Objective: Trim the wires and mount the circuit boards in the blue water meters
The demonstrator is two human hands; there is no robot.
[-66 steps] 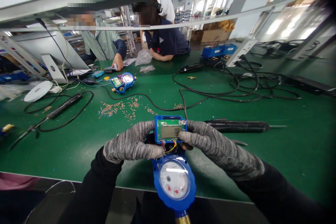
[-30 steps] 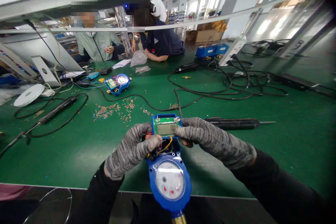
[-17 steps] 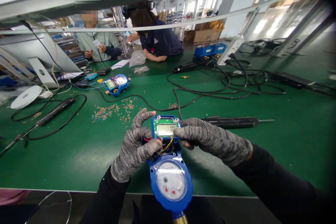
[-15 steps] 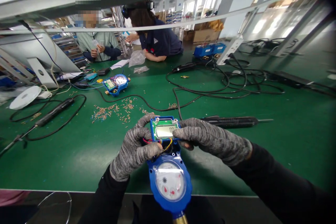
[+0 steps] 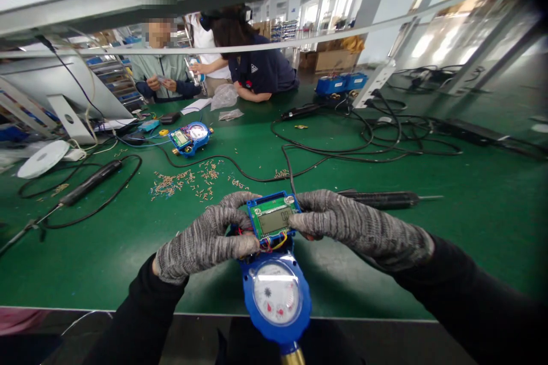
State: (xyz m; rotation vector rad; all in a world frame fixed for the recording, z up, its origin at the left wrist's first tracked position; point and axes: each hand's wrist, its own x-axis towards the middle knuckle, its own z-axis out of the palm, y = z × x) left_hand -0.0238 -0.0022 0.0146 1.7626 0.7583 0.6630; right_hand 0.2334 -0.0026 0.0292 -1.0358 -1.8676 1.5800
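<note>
Wires point(image 5: 280, 241) could snag or strain should the display module point(image 5: 276, 218) twist beside the blue meter's dial point(image 5: 276, 293); left hand point(image 5: 205, 238) and right hand point(image 5: 346, 223) each seem to have a closed grip on it, undersides hidden.

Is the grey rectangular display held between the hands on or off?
On: dark digits show near the right end of the grey rectangular display, beside the grey-gloved right hand.
</note>
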